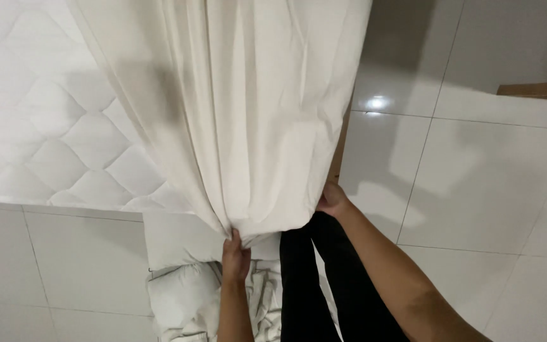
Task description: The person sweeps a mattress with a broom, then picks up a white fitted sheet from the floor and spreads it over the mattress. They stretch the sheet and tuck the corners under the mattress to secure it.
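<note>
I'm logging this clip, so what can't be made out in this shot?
- Right hand, head view: its fingers are hidden behind the cream sheet.
- Sheet: its upper part is cut off by the top edge.
- White pillows on the floor: partly hidden by the left hand and forearm, and cut off at the bottom edge.

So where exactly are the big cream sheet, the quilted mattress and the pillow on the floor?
cream sheet (248,114), head view, on the middle of the hanging cloth.
quilted mattress (39,126), head view, on its stitched top.
pillow (182,297), head view, on its bare white face.
</note>
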